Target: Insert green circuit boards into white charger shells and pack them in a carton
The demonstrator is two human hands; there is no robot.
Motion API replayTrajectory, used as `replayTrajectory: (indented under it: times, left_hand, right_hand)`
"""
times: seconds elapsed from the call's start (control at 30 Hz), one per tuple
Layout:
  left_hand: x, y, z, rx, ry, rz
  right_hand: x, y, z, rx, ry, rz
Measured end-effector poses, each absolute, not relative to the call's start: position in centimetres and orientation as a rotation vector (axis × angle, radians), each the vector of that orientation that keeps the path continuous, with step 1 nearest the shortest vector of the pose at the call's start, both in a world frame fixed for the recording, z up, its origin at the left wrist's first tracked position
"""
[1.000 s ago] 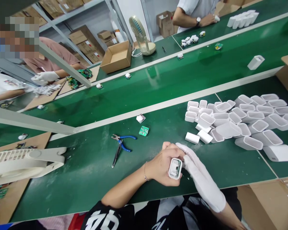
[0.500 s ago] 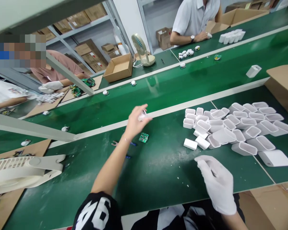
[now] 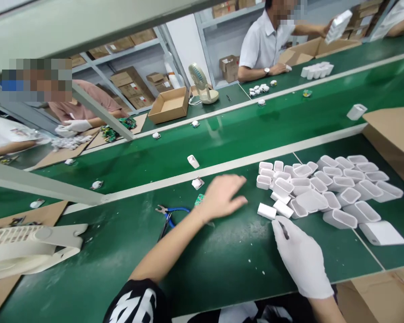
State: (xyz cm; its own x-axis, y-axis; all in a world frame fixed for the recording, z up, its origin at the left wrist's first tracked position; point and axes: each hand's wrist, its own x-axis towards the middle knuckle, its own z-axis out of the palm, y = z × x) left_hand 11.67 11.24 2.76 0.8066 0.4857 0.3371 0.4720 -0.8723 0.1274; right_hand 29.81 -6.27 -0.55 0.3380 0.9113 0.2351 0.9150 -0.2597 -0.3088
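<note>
My bare left hand (image 3: 224, 197) is above the green bench with its fingers apart and nothing in them. Under its wrist a green circuit board (image 3: 199, 199) is partly hidden. Beyond it, a small white part on a board (image 3: 198, 183) lies by the pale rail, and a white casing (image 3: 193, 161) is on the green belt. My right hand (image 3: 301, 258), in a white glove, has its thumb and fingertips pinched together, with nothing visible in them. Its fingertips are close to a small white casing (image 3: 266, 211) at the near left of a group of open white casings (image 3: 341, 184).
Blue-handled pliers (image 3: 178, 210) and a dark tool (image 3: 164, 226) lie left of my left forearm. A fan (image 3: 37, 246) stands at the left, a cardboard box (image 3: 393, 134) at the right. Across the belt (image 3: 235, 134), several people sit; one raises white casings (image 3: 338, 26).
My left hand has let go of the white casing, now on the belt, and moved right and toward me, opening. My right hand stays near the casings. A person opposite has lifted white casings.
</note>
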Motion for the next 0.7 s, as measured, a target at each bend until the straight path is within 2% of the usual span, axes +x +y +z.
replayTrajectory:
  times: [0.1,0.27,0.37,0.43,0.5,0.57,0.7]
  left_hand:
    - [15.5,6.9,1.9,3.064,0.495,0.271]
    - [14.3,5.2,1.6,2.85,0.696,0.158]
    - [9.6,4.8,2.6,2.402,1.031,0.374]
    - [6.1,4.7,3.1,2.081,1.216,0.668]
    - [3.1,4.8,3.0,1.766,1.304,0.998]
    - [0.9,5.0,2.4,1.524,1.332,1.245]
    - [-1.1,5.1,0.4,1.401,1.384,1.391]
  right_hand:
    - [29.9,-6.1,-1.0,-2.172,-1.666,-0.015]
    - [30.1,-6.1,0.2,-1.91,-1.633,0.136]
    - [29.1,-4.6,2.1,-1.877,-1.66,0.141]
    - [27.6,-2.5,3.4,-1.795,-1.859,0.2]
    - [25.6,0.4,4.4,-1.717,-2.1,0.343]
    - [23.0,3.7,4.7,-1.816,-2.19,0.575]
    - [17.4,9.1,4.0,-1.983,-2.169,0.641]
